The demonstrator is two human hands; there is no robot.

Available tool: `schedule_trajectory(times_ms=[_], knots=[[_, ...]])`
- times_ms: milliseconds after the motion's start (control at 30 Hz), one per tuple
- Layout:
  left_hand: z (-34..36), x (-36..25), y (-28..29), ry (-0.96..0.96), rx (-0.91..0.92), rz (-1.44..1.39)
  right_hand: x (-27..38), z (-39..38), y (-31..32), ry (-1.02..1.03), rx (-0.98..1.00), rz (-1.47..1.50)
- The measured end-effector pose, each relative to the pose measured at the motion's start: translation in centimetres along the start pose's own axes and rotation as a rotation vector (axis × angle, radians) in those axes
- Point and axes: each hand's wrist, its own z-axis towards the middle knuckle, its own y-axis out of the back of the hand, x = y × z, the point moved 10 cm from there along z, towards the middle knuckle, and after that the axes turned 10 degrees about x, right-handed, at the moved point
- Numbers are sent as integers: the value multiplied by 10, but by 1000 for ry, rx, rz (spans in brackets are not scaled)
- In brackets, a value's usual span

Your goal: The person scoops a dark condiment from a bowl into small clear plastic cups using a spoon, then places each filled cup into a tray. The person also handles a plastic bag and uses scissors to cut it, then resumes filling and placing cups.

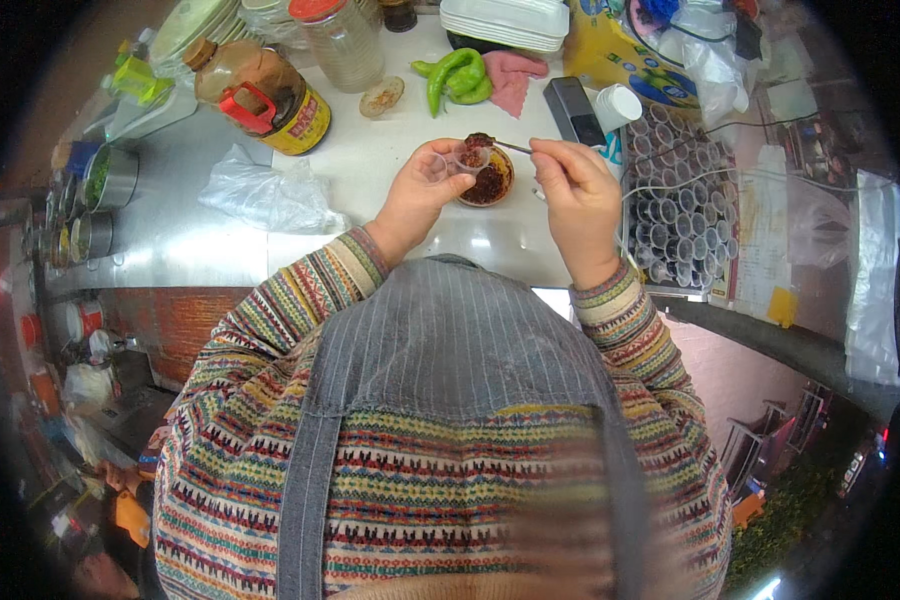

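My left hand (417, 192) is closed around a small clear plastic cup (460, 164), tilted slightly above the table; whether a second cup is nested with it I cannot tell. In my right hand (576, 190) is a thin-handled metal spoon (515, 148), pinched between thumb and fingers. A heap of dark red chili paste (479, 141) sits on the spoon's end, right at the cup's mouth. Just below both hands stands a small round bowl (511, 182) with more of the dark red paste in it.
Many small clear cups (680, 210) fill a tray at right. Farther back are green peppers (457, 78), a pink cloth (511, 82), a black box (574, 112) and stacked white trays (505, 22). A large brown jug (260, 95) and a crumpled plastic bag (265, 192) lie left.
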Motion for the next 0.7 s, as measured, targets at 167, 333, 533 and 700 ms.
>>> schedule_trajectory(times_ms=[167,333,533,700], knots=[[-4,-3,6,-29,6,-40,-47,-12,13,-203,-43,205],[-10,-14,5,-34,40,-112,-86,-25,-17,-300,146,-72],[-13,-17,-7,26,91,-278,-33,-8,-38,80,229,-261],[-10,-23,-13,-13,84,-56,-5,3,-59,12,385,96]])
